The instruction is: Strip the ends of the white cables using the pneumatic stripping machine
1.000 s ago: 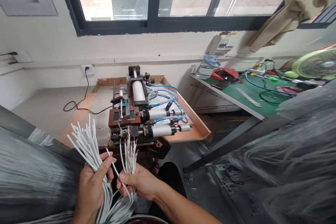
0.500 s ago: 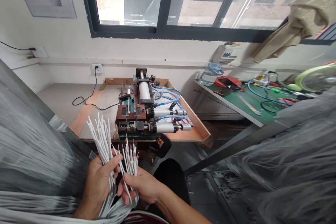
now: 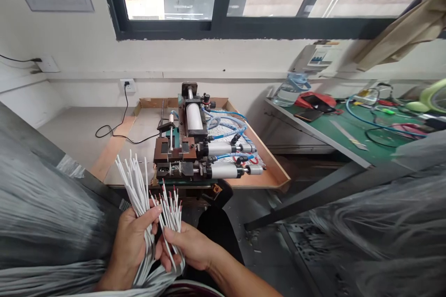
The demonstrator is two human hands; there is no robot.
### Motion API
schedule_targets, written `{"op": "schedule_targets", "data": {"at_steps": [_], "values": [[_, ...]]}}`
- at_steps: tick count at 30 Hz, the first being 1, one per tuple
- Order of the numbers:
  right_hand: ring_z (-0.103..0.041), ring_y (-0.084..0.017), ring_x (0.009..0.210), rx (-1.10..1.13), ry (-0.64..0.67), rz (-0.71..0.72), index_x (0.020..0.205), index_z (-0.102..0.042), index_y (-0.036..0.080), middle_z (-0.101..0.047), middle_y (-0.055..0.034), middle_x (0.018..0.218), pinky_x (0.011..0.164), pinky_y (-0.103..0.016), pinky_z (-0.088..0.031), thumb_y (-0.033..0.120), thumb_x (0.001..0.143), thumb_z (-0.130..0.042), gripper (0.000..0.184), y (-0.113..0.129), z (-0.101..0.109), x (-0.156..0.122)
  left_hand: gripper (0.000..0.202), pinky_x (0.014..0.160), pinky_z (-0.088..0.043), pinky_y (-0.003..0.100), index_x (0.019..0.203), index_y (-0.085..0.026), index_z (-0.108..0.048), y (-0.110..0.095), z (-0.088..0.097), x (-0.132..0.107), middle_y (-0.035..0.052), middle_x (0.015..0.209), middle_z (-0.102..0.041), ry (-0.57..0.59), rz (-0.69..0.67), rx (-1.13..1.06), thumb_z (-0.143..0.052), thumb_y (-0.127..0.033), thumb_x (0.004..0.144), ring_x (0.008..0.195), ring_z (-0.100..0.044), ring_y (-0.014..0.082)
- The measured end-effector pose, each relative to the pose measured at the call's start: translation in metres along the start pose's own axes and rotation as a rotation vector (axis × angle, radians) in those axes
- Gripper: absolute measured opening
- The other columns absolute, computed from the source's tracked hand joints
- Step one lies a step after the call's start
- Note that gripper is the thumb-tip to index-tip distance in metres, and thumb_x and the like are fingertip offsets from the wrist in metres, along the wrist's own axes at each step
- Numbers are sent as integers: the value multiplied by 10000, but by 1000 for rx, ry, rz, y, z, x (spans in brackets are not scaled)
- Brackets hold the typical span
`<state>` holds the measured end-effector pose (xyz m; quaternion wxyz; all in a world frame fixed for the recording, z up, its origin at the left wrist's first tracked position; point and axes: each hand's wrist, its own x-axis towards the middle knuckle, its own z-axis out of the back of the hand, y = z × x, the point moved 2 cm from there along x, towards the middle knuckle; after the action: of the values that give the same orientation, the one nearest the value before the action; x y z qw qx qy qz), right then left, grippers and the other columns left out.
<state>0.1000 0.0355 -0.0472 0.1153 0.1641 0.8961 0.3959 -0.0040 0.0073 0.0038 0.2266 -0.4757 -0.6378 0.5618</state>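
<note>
My left hand (image 3: 134,236) is closed round a bundle of white cables (image 3: 136,190) whose ends fan out upward above the thumb. Close beside it, my right hand (image 3: 186,245) grips a second bundle of white cables (image 3: 171,213), and several of these show reddish inner wires at their tips. The two hands almost touch, with a few cables passing between them. Past the hands stands a pneumatic machine (image 3: 193,146) with silver cylinders and brown metal blocks; neither hand touches it. Some of the fingers are hidden behind the cables.
The machine rests on a wooden-edged table (image 3: 259,177). At the right, a green-topped table (image 3: 334,141) holds a water jug (image 3: 291,89), a phone (image 3: 308,115) and tubing. Masses of grey-white cable hang at the left (image 3: 45,195) and right. A metal frame bar (image 3: 306,192) slants across the right side.
The view has turned slightly, so the right-hand table and window sit farther right. Both hands keep their grip on the cable bundles, almost in the same place.
</note>
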Motion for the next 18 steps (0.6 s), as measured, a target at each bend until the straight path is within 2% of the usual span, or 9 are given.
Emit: {"op": "schedule_targets", "data": {"at_steps": [3,9,11,13,16,18], "values": [[-505,-81,398,-11,-19,-9,896,-536,101,-557,-14,539,323,-141,-238,553,637,-529,522,1,1,3,106,386,-320,198,563,-148,-555,2,0,4,-29,445,-475,-18,12,1,-636,-216,575,393,-388,60],[-473,-72,388,-95,-57,-55,671,-548,77,-541,-31,530,336,-161,-231,594,620,-504,522,1,2,6,115,375,-332,209,605,-147,-569,4,-2,8,-29,432,-489,-55,38,19,-645,-221,563,380,-411,76],[-443,-66,389,-146,-76,-54,651,-557,77,-520,-17,504,357,-172,-233,582,642,-488,509,4,1,5,115,350,-322,220,608,-149,-564,3,-3,8,-36,412,-470,-57,41,17,-632,-236,580,350,-404,85],[-409,-60,415,-212,-181,6,672,-570,90,-498,6,495,396,-179,-248,524,663,-513,438,9,1,3,112,327,-302,223,608,-151,-559,2,-4,10,-47,400,-448,-65,28,6,-623,-242,593,325,-386,86],[-395,-68,497,-297,-473,185,692,-582,124,-483,31,535,482,-190,-293,387,623,-621,275,22,5,-4,107,354,-300,208,609,-152,-559,-1,-4,13,-43,492,-498,-106,-40,-19,-646,-200,568,372,-393,64],[-412,-84,540,-326,-602,268,652,-590,132,-491,26,559,531,-206,-323,323,596,-654,209,27,8,-8,116,378,-301,200,619,-150,-566,-2,-4,16,-39,554,-522,-130,-76,-34,-658,-174,553,411,-402,53]]}}
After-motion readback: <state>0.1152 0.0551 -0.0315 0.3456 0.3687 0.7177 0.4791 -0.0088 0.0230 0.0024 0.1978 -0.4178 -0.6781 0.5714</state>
